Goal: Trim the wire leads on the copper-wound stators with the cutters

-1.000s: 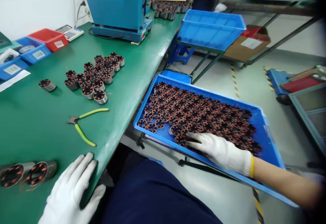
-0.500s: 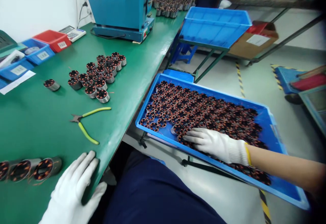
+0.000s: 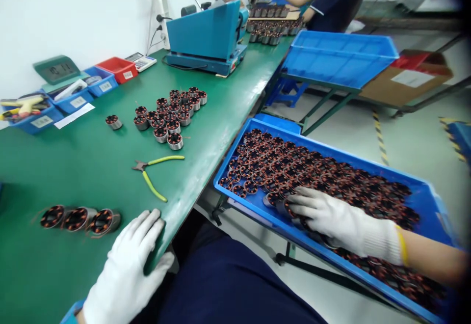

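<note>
- The right hand (image 3: pixel 342 218), in a white knit glove, lies at the lower right of the frame on the round copper-wound stator cores (image 3: pixel 316 176) which fill the blue plastic tray (image 3: pixel 427 201). Its fingers (image 3: pixel 300 201) are curled over some cores at the tray's near edge (a firm grip cannot be told).
- The left hand (image 3: pixel 128 265), gloved too, rests flat and open on the edge of the green bench (image 3: pixel 73 167) at the lower left, holding nothing.
- Near it lie three stators in a row (image 3: pixel 79 218), and the yellow-handled cutters (image 3: pixel 154 176) further up.
- The step seems to be picking cores from the tray; the next move probably needs a closed grip and a lift toward the bench.
</note>
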The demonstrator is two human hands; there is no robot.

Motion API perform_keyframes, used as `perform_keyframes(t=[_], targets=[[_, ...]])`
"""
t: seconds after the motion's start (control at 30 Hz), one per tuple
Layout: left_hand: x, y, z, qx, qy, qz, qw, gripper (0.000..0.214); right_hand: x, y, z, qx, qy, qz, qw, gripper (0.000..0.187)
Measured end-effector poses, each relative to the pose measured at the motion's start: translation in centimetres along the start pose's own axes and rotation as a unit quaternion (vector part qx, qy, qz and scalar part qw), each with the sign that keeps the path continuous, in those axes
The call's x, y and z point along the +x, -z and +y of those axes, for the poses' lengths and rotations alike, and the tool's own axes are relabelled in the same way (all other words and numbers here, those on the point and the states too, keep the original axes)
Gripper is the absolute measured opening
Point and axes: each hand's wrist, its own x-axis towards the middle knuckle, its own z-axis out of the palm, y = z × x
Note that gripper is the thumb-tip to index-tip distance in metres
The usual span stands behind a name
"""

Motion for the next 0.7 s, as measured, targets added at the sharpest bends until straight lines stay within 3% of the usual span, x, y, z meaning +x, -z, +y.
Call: perform_keyframes(t=[0.1,0.2,0.3,0.43,0.53,0.63,0.7], targets=[[0.1,-0.1,0.0,-0.002,0.018,0.022,1.0,0.058,3.1,3.9,4.3,-0.001,-0.091,-0.026,0.995,0.034],[0.1,-0.5,0.0,-0.045,0.109,0.058,0.991,0.066,9.1,9.0,8.1,0.048,-0.103,-0.07,0.991,0.045],[-0.2,-0.8,-0.3,-0.1,0.223,0.093,0.965,0.073,16.8,14.8,10.8,0.14,0.096,-0.167,0.971,0.06],[-1.1,-0.9,-1.2,-0.226,0.272,0.17,0.92,0.064,26.8,22.4,11.1,0.142,0.199,-0.058,0.968,0.065],[-1.4,-0.9,-1.6,-0.261,0.255,0.25,0.897,0.064,32.7,26.8,9.7,0.079,0.212,-0.026,0.974,0.077],[-1.0,-0.7,-1.5,-0.182,0.288,0.24,0.909,0.082,35.4,28.9,9.8,0.101,0.201,-0.014,0.974,0.083],[-0.5,-0.4,-1.3,-0.126,0.316,0.218,0.915,0.088,34.7,28.1,11.3,0.122,0.197,-0.007,0.973,0.079]])
